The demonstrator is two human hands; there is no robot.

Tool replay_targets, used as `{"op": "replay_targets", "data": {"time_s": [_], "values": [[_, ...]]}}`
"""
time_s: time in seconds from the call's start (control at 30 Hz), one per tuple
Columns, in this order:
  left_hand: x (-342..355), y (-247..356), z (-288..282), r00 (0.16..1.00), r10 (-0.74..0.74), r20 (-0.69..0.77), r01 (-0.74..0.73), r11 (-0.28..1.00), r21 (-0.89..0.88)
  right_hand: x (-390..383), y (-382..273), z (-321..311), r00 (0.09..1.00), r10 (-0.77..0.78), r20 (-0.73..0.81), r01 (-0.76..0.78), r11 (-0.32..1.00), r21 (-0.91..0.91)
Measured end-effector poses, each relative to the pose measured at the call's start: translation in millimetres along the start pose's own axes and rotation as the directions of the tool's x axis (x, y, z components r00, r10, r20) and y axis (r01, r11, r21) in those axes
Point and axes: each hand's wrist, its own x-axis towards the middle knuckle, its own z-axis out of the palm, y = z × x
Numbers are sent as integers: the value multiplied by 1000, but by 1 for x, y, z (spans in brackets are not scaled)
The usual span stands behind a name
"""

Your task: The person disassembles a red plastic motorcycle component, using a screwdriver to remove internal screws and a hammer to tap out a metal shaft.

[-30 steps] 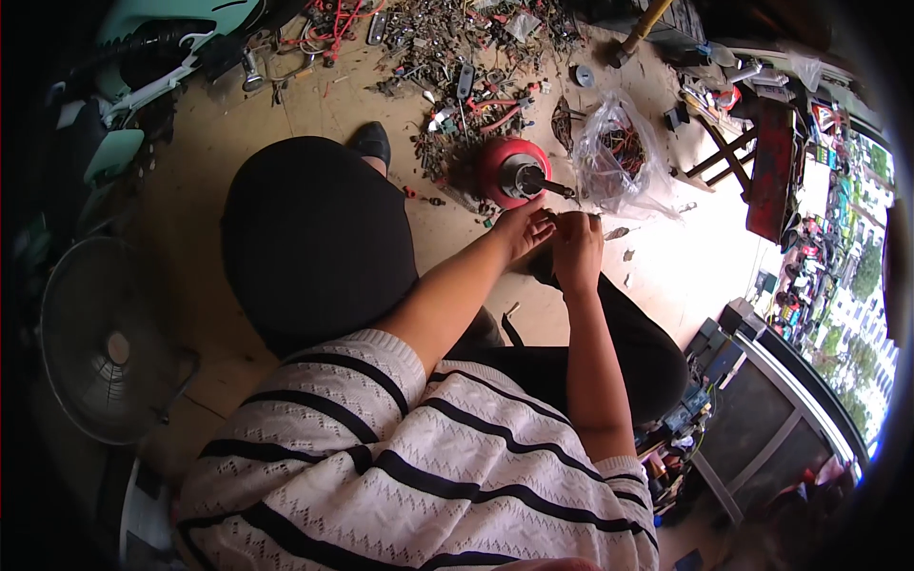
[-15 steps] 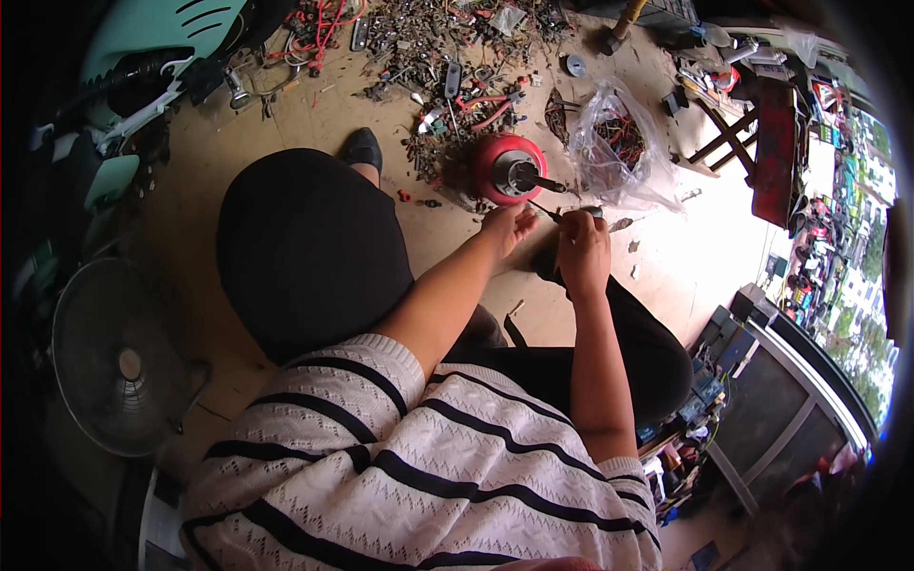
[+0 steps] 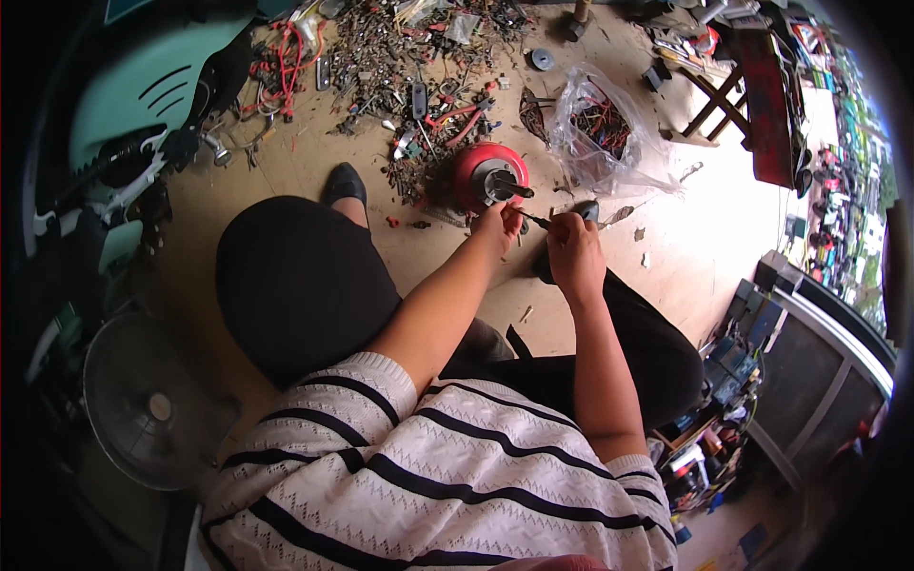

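The right hand point(image 3: 577, 249) pinches a slim dark tool point(image 3: 539, 221) pointing far-left; the red device point(image 3: 469, 171) sits nearer the left hand point(image 3: 494, 229), grip unclear.

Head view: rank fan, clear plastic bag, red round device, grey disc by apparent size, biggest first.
1. Fan
2. Clear plastic bag
3. Red round device
4. Grey disc

Apparent size only; true sizes unsure, given differing nearness and fisheye stretch.

Tan floor point(image 3: 286, 169), glaring white at right; round fan point(image 3: 129, 404) left.
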Motion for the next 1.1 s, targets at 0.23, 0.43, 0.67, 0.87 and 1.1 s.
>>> {"op": "replay_targets", "data": {"time_s": [0.23, 0.43, 0.67, 0.87, 1.1], "values": [[-21, 5, 7, 994, -61, 89, 61, 998, -6, 3, -5, -3, 996, 11, -85, -11, 1000, -5], [-10, 3, 3, 1000, -8, -5, 8, 1000, 16, 5, -5, -2, 998, 31, -58, -28, 999, 40], [-20, 10, -3, 991, -86, 102, 88, 996, -22, 7, -4, 0, 996, 54, -65, -52, 998, 34], [-9, 7, -3, 998, -36, 56, 33, 999, 39, 9, 0, 3, 996, 80, -37, -78, 996, 41], [-16, 0, -5, 969, -182, 169, 159, 977, 143, 17, 1, -1, 991, 118, -68, -96, 958, 270]]}}
